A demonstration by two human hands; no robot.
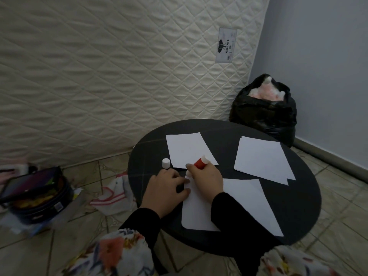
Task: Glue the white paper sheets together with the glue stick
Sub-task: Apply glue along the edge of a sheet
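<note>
A: Now, is the near sheet pinned?

B: Yes, left hand lies flat on its edge; right hand, touching it, grips the glue stick. Press evenly along the border.

A: Beyond them?

B: The cap, two more sheets.

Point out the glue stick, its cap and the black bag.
glue stick (pixel 199 163), head view, on its red barrel.
cap (pixel 165 162), head view, on its white side, standing on the table.
black bag (pixel 264 114), head view, on its front plastic.

Matt white paper sheets, smooth dark table (faint sheen), quilted mattress
</note>
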